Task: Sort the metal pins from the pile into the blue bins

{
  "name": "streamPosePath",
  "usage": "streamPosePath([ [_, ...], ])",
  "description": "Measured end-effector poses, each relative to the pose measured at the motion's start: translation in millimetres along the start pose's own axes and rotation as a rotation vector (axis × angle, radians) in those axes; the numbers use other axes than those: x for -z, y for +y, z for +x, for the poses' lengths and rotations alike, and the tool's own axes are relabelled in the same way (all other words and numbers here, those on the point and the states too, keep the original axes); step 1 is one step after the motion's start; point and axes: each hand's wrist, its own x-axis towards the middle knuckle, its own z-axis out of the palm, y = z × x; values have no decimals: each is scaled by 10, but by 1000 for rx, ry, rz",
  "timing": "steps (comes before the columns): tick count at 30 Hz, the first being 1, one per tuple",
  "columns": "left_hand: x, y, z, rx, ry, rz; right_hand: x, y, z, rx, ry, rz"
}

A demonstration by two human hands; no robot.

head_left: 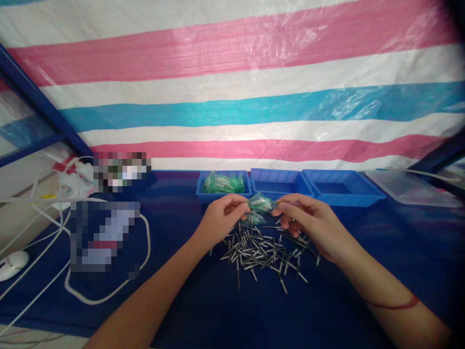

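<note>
Between my two hands, above the far side of a pile of metal rivets [254, 249], is a small clear green plastic bag [260, 202]. My left hand [227, 213] pinches the bag's left edge between thumb and fingers. At the opposite edge my right hand [305, 215] pinches it too, its lower fingers curled over the pile. Silvery pieces seem to show through the plastic. Just below lies more green plastic [254, 219], partly hidden; whether it is a separate bag I cannot tell. The rivets lie loose on the dark blue tabletop [203, 300], pointing every way.
Behind my hands stand a blue bin with green bags [223, 183], a middle blue bin [279, 184] and a right blue bin [343, 189]. A clear plastic lid [410, 189] lies far right. White cables [147, 242] and a white mouse [14, 265] occupy the left; striped sheeting [254, 111] hangs behind.
</note>
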Motion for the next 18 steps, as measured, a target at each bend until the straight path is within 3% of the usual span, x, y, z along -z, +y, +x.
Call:
streamPosePath([
  [7,-3,73,-4,15,13,40,-1,4,3,20,-19,1],
  [18,-5,-59,7,-11,-21,-59,1,18,-2,109,-47,-61],
])
